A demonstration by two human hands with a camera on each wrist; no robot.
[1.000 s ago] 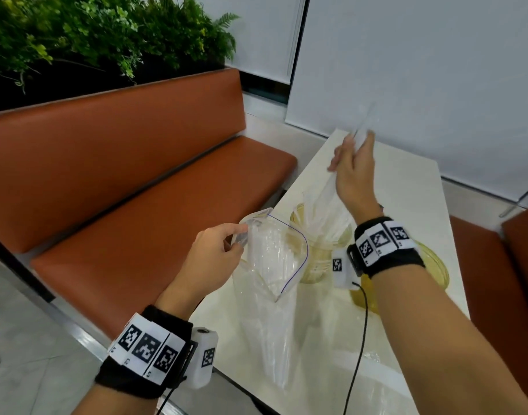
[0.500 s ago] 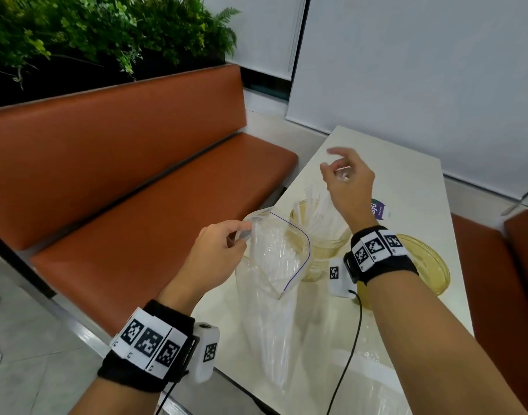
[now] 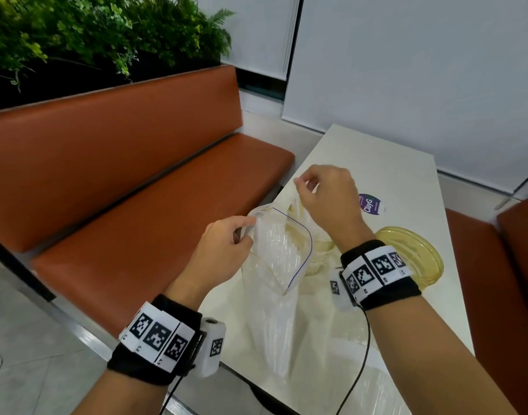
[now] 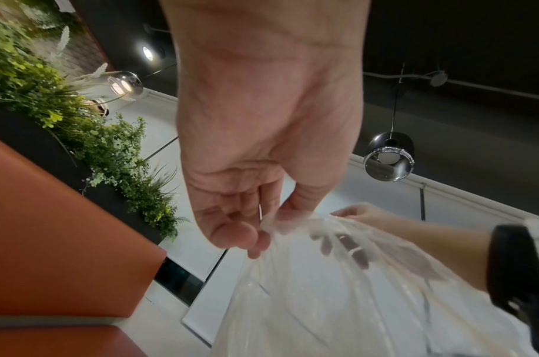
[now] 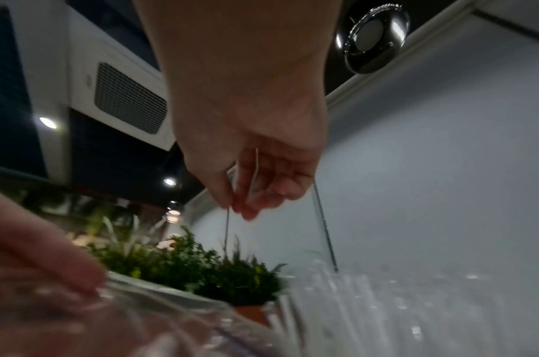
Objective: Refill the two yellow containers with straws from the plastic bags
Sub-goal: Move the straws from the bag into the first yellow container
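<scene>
My left hand [image 3: 245, 232] [image 4: 262, 232] pinches the near rim of a clear zip bag [image 3: 274, 277] [image 4: 353, 302] that stands upright on the table, full of clear straws [image 3: 283, 247]. My right hand [image 3: 301, 187] [image 5: 240, 207] hovers just past the bag's mouth, over the near yellow container [image 3: 318, 259]. Its thumb and fingers are curled on a thin clear straw [image 3: 292, 202] [image 5: 254, 169] that hangs down. That container holds several straws and is partly hidden by the bag and my wrist. The second yellow container [image 3: 418, 259] sits to the right and looks empty.
The white table [image 3: 376, 163] carries a purple round sticker [image 3: 370, 204] and another clear bag [image 3: 376, 390] lying at the front. An orange bench [image 3: 137, 190] runs along the left under green plants [image 3: 107, 34]; a second orange seat [image 3: 520, 265] stands at the right.
My right hand, raised high with a bunch of straws a second ago, has come down and moved left to the bag's mouth. The left hand has kept its grip on the bag rim.
</scene>
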